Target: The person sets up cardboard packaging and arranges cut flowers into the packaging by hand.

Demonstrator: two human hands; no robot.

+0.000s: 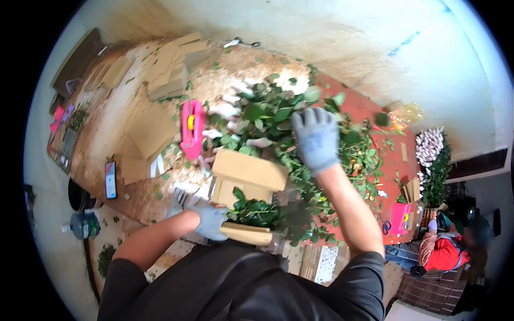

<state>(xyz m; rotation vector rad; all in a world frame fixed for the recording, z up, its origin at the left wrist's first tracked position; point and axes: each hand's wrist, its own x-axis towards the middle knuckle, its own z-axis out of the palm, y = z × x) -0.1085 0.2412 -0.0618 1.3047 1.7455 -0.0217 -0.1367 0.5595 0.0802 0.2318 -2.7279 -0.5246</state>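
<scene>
Right hand over the leafy pile, left hand at the open box

The right hand (317, 140), in a grey glove, is palm down over the leafy stems (262, 112), its fingers a little apart; the palm is hidden, so I cannot tell whether it grips any of them. The stems lie beneath and around this hand, spreading left to pale wrapped heads (224, 110) and right across the red part of the table (393, 166).

The left hand (212, 222), also gloved, is at the near left corner of the cardboard box (251, 168). Its fingertips are partly hidden, and I cannot tell whether they clasp the wall or just rest there. The box stands open to the right of that hand, and nearer and to the left of the other; leafy sprigs (254, 212) lie inside.

A pink tape dispenser (193, 131) lies beyond the box to the left, with flat cardboard pieces (171, 64) farther off.
</scene>
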